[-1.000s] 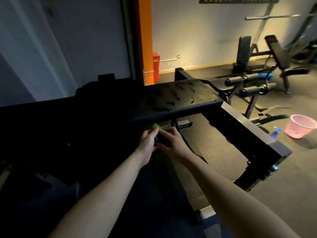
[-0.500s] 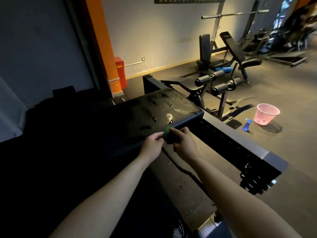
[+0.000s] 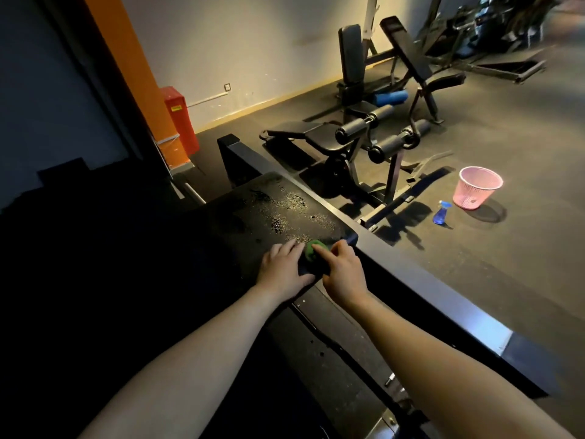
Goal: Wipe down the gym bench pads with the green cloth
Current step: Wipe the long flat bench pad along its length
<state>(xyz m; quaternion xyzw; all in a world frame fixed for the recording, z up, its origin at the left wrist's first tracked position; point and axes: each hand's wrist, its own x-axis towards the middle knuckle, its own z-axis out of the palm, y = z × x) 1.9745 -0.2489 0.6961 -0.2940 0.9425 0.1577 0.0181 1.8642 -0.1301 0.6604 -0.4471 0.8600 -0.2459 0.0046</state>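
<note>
Gripping green cloth (image 3: 311, 252) w/ left hand (image 3: 282, 270) & right hand (image 3: 344, 274) on wet pad (image 3: 253, 217); rail (image 3: 427, 282) adj.

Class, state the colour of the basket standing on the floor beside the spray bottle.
Pink; the basket shows best in the head view.

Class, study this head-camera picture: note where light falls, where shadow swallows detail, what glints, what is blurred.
Head view: warm light reaches the pale far wall; the left side sinks into near-black shadow; droplets glint on the black bench pad; the machines at top right are smeared by blur; the pink mesh basket casts a shadow to its lower right; the crumpled green cloth shows dimly.
</note>
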